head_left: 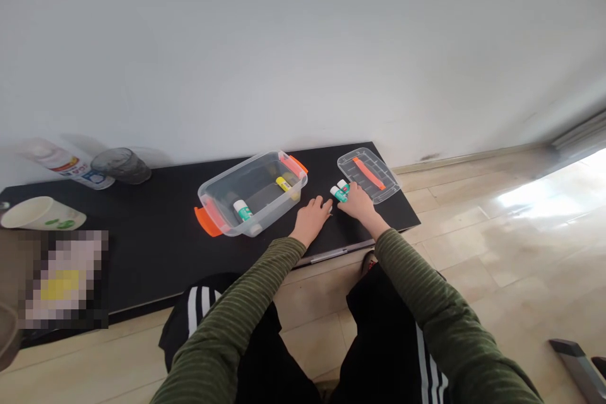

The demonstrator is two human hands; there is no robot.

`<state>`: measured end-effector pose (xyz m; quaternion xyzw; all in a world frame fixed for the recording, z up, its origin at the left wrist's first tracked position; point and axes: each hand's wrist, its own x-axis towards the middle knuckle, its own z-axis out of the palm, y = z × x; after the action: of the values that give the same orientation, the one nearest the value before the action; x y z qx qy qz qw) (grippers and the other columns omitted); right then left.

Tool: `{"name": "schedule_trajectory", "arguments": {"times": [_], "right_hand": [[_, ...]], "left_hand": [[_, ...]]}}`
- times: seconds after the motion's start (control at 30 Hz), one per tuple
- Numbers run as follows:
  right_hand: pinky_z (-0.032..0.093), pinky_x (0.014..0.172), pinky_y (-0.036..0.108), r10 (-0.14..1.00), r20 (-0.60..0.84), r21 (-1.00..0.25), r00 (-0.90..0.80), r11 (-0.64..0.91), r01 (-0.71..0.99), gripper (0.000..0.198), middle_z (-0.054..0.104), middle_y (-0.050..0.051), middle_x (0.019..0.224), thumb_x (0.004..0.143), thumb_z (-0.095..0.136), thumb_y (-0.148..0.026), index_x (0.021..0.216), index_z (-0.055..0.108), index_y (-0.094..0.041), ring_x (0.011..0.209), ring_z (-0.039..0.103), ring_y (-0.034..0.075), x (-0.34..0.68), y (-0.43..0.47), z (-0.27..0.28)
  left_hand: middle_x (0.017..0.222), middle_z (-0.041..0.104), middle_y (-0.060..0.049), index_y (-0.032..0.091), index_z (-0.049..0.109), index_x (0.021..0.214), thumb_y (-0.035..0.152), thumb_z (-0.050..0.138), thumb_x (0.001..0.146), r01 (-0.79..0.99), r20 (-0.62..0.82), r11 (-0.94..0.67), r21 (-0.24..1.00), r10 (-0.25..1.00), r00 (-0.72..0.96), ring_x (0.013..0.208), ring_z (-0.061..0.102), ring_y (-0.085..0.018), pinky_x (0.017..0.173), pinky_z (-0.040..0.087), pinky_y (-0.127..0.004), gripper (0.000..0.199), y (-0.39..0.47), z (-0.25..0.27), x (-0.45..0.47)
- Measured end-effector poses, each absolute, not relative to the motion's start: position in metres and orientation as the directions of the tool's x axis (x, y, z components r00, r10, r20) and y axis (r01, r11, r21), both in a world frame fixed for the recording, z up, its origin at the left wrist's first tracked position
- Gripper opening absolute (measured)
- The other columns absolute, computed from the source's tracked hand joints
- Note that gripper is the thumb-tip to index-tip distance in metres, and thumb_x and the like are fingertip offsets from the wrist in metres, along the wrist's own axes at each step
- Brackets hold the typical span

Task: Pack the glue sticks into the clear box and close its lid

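My right hand is closed around two green glue sticks with white caps, a front glue stick and one behind it, just above the black tabletop. To its left, my left hand rests low over the table with its fingers curled. A small pale bit shows by its fingertips, too small to name. Left of my hands stands a clear plastic box without its lid. Inside lie a green-and-white glue stick and a yellow stick.
The clear lid with an orange handle lies at the table's right end. At the left are a paper cup, a dark glass and a spray can near the wall. A blurred-out patch covers the near left corner.
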<state>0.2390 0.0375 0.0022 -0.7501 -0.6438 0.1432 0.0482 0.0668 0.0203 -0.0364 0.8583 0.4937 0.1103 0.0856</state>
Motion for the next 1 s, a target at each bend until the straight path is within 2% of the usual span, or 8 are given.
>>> {"name": "schedule_trajectory", "arguments": {"times": [0.23, 0.37, 0.53, 0.63, 0.7, 0.77, 0.9, 1.0], "right_hand": [[0.044, 0.097, 0.041, 0.989, -0.127, -0.157, 0.081, -0.101, 0.982, 0.049, 0.057, 0.022, 0.124, 0.083, 0.065, -0.032, 0.124, 0.050, -0.009, 0.118, 0.054, 0.033, 0.240, 0.040, -0.005], [0.045, 0.096, 0.044, 0.995, -0.007, -0.211, 0.103, -0.102, 0.972, 0.041, 0.056, 0.021, 0.128, 0.091, 0.057, -0.033, 0.126, 0.052, -0.011, 0.124, 0.049, 0.034, 0.236, 0.039, 0.007], [0.040, 0.105, 0.048, 0.922, 0.387, -0.397, -0.015, 0.181, 0.900, 0.039, 0.055, 0.018, 0.130, 0.094, 0.044, -0.020, 0.131, 0.051, -0.015, 0.127, 0.046, 0.030, 0.212, 0.029, 0.039], [0.039, 0.106, 0.051, 0.857, 0.496, -0.388, -0.142, 0.364, 0.847, 0.042, 0.056, 0.016, 0.130, 0.092, 0.044, -0.016, 0.132, 0.053, -0.019, 0.126, 0.046, 0.030, 0.175, 0.029, 0.063], [0.040, 0.107, 0.049, 0.838, 0.437, -0.327, -0.326, 0.486, 0.811, 0.039, 0.058, 0.015, 0.129, 0.091, 0.045, -0.015, 0.128, 0.058, -0.019, 0.126, 0.048, 0.029, 0.142, 0.040, 0.074], [0.040, 0.107, 0.045, 0.849, 0.244, -0.270, -0.470, 0.524, 0.807, 0.035, 0.061, 0.016, 0.128, 0.091, 0.049, -0.017, 0.123, 0.062, -0.017, 0.126, 0.050, 0.028, 0.107, 0.060, 0.080], [0.050, 0.092, 0.043, 0.897, -0.320, -0.163, -0.305, 0.265, 0.950, 0.029, 0.070, 0.022, 0.108, 0.087, 0.062, -0.028, 0.104, 0.070, -0.005, 0.107, 0.064, 0.031, 0.053, 0.105, 0.077], [0.053, 0.082, 0.044, 0.869, -0.431, -0.120, -0.241, 0.209, 0.970, 0.037, 0.072, 0.017, 0.085, 0.081, 0.069, -0.043, 0.082, 0.072, -0.006, 0.091, 0.068, 0.031, 0.030, 0.122, 0.068]], "left_hand": [[0.125, 0.050, -0.012, 0.019, 0.047, 0.135, 0.012, 0.060, 0.085, 0.779, 0.198, -0.402, 0.481, 0.915, 0.351, 0.117, 0.055, -0.024, 0.094, 0.052, -0.037, 0.052, 0.027, -0.045, 0.070], [0.133, 0.046, -0.014, 0.016, 0.047, 0.133, 0.000, 0.057, 0.079, 0.662, 0.252, -0.440, 0.606, 0.896, 0.365, 0.123, 0.054, -0.024, 0.105, 0.048, -0.041, 0.057, 0.021, -0.039, 0.067], [0.142, 0.044, -0.013, 0.024, 0.043, 0.136, 0.000, 0.050, 0.081, 0.653, 0.280, -0.526, 0.545, 0.848, 0.450, 0.133, 0.048, -0.025, 0.106, 0.048, -0.046, 0.060, -0.008, -0.020, 0.052], [0.144, 0.043, -0.015, 0.023, 0.042, 0.136, 0.001, 0.050, 0.082, 0.687, 0.278, -0.558, 0.465, 0.829, 0.485, 0.135, 0.045, -0.028, 0.103, 0.051, -0.046, 0.058, -0.026, -0.011, 0.039], [0.144, 0.044, -0.017, 0.020, 0.043, 0.134, 0.004, 0.054, 0.082, 0.690, 0.273, -0.573, 0.442, 0.819, 0.505, 0.134, 0.045, -0.031, 0.103, 0.050, -0.047, 0.055, -0.034, -0.006, 0.030], [0.143, 0.044, -0.017, 0.019, 0.044, 0.132, 0.007, 0.058, 0.081, 0.687, 0.272, -0.577, 0.441, 0.815, 0.511, 0.133, 0.046, -0.032, 0.105, 0.049, -0.048, 0.054, -0.037, -0.001, 0.021], [0.141, 0.046, -0.016, 0.020, 0.045, 0.129, 0.009, 0.065, 0.079, 0.692, 0.281, -0.558, 0.459, 0.830, 0.483, 0.133, 0.047, -0.032, 0.108, 0.046, -0.049, 0.055, -0.038, 0.010, 0.000], [0.136, 0.050, -0.017, 0.016, 0.048, 0.127, 0.012, 0.067, 0.078, 0.725, 0.256, -0.512, 0.461, 0.859, 0.444, 0.129, 0.051, -0.032, 0.107, 0.046, -0.049, 0.053, -0.037, 0.018, -0.014]]}}
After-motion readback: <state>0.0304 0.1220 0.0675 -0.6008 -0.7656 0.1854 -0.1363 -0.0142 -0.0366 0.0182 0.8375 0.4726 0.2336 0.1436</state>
